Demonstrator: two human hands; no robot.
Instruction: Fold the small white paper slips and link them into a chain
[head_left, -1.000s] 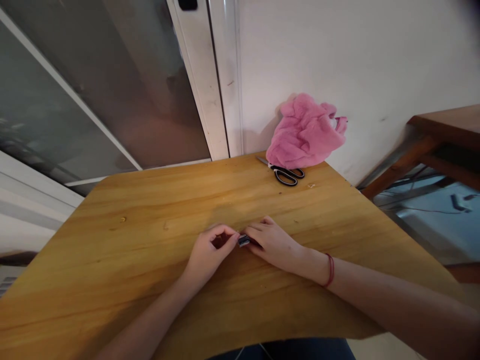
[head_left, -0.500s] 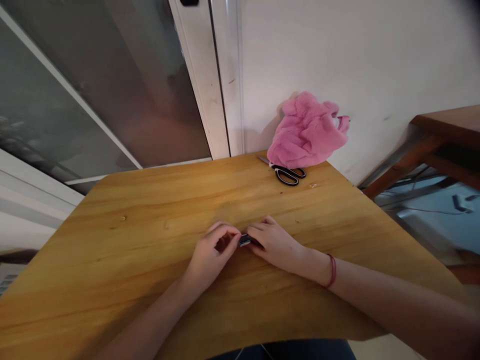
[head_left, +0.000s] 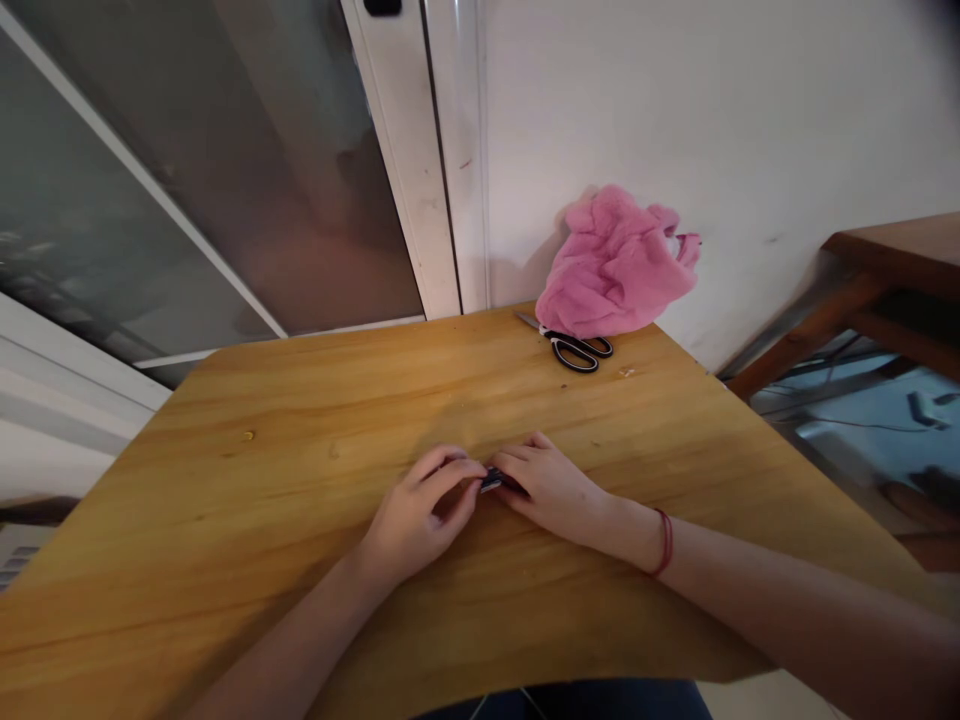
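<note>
Between my two hands, low over the wooden table [head_left: 360,400], is a small black object with a pale, shiny edge [head_left: 492,480]. Most of it is covered by fingers, so its kind cannot be made out. My right hand [head_left: 555,492] is closed around its right part, the thumb below and the fingers on top. At the left end, my left hand [head_left: 412,515] pinches it with thumb and fingertips. A red cord circles my right wrist.
Black-handled scissors [head_left: 577,350] lie at the table's back right, partly under a bunched pink plush cloth [head_left: 619,270] against the white wall. A tiny yellowish bit [head_left: 249,435] lies on the left. Glass door panels [head_left: 300,180] stand behind; another wooden table [head_left: 892,245] is at right.
My left fingers have shifted slightly, the forefinger now stretching further over the object's left end and covering more of it. My right hand stays nearly in place.
</note>
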